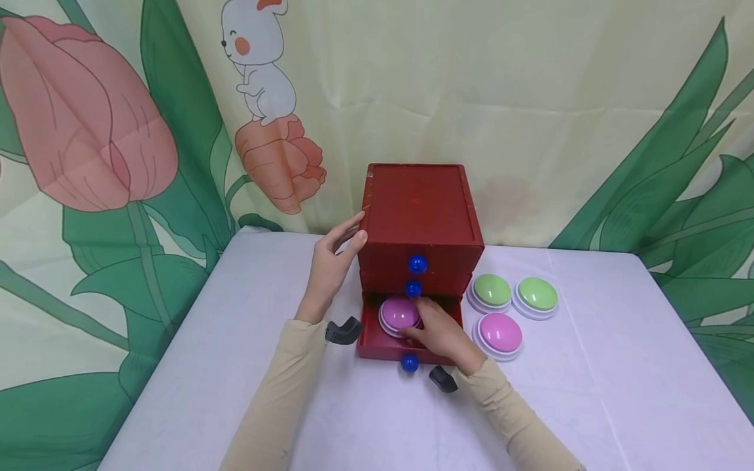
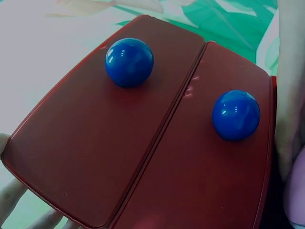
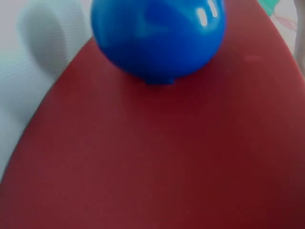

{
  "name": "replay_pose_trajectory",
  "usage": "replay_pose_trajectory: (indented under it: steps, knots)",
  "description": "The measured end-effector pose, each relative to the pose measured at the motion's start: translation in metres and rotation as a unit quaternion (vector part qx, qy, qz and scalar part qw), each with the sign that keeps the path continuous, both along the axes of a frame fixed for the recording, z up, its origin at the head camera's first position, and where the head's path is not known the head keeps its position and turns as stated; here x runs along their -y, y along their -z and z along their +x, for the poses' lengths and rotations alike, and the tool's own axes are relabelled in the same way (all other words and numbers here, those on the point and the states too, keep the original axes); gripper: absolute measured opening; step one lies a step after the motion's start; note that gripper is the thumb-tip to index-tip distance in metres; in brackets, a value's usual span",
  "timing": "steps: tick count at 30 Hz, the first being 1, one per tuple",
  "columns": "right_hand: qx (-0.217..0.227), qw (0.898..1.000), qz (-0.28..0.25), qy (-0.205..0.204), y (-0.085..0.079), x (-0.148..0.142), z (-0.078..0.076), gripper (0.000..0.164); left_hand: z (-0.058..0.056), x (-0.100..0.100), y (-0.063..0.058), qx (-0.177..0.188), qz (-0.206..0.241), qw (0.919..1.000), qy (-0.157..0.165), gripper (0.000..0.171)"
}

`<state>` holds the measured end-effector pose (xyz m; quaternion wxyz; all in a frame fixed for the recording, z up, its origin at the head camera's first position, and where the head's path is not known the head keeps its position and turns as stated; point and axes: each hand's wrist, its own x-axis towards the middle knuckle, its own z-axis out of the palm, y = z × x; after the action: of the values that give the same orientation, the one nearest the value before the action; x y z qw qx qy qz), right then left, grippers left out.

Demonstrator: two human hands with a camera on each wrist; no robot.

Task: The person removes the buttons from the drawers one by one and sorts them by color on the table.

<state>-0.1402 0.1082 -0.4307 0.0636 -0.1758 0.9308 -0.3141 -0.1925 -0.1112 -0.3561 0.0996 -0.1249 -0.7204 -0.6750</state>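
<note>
A red drawer cabinet [image 1: 417, 203] with blue ball knobs stands at the middle of the table, its bottom drawer [image 1: 383, 352] pulled out. Inside that drawer sits a purple-pink domed push button [image 1: 398, 314] on a white base, at the left side. My right hand [image 1: 438, 330] reaches in and grips this button from its right, thumb at the front and fingers behind. Against the cabinet's upper left side rests my left hand [image 1: 330, 265], its fingers extended. In the left wrist view, two closed drawer fronts [image 2: 86, 129] show, with fingertips at their edge.
Right of the cabinet, a pink domed button [image 1: 501, 332] and two green ones, the nearer-left green button [image 1: 491, 290] and the right green button [image 1: 537, 294], lie on the white tablecloth [image 1: 589, 366]. A printed curtain [image 1: 501, 118] hangs right behind the cabinet.
</note>
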Motion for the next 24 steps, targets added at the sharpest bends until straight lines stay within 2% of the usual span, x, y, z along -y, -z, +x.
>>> replay_pose_trajectory:
  steps: [5, 15, 24]
  knots:
    - [0.006, 1.0, -0.007, 0.001, 0.0012, -0.0005, -0.0003, 0.071, 0.0006, 0.0002, -0.0005, 0.001, 0.003, 1.0, 0.002, 0.042]
    - [0.0, 1.0, -0.009, 0.005, 0.0024, 0.0, 0.0009, 0.072, 0.0015, 0.0001, -0.0001, 0.009, 0.009, 0.9999, 0.005, 0.044]
    - [-0.001, 1.0, -0.013, 0.011, -0.0002, -0.0005, 0.0035, 0.072, 0.0006, -0.0001, 0.0012, -0.004, 0.007, 1.0, 0.003, 0.042]
